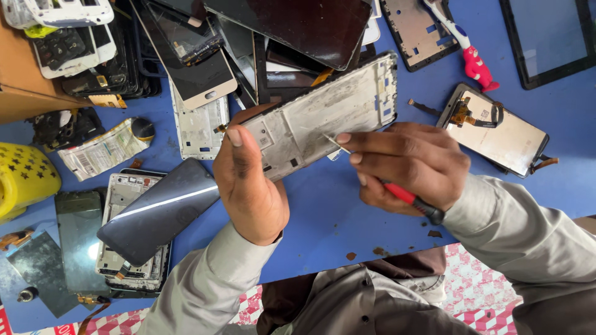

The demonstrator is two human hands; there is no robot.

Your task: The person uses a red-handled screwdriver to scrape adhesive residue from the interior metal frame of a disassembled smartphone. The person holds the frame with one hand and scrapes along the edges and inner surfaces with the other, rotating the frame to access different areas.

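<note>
Silver metal phone frame point(323, 115) is gripped tilted in left hand point(248, 186) above the blue table point(323, 217), steadying it while right hand point(406, 164) fingers pinch a red-handled screwdriver point(397, 192) against it

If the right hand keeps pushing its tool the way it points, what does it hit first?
Most likely the phone frame held by the left hand: the right hand aims its red-handled tool leftward, tip seemingly already touching it.

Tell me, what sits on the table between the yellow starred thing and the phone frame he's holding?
In the head view, a crumpled printed packet, a round black knob and a white phone frame lie between the yellow container and the held frame.
</note>
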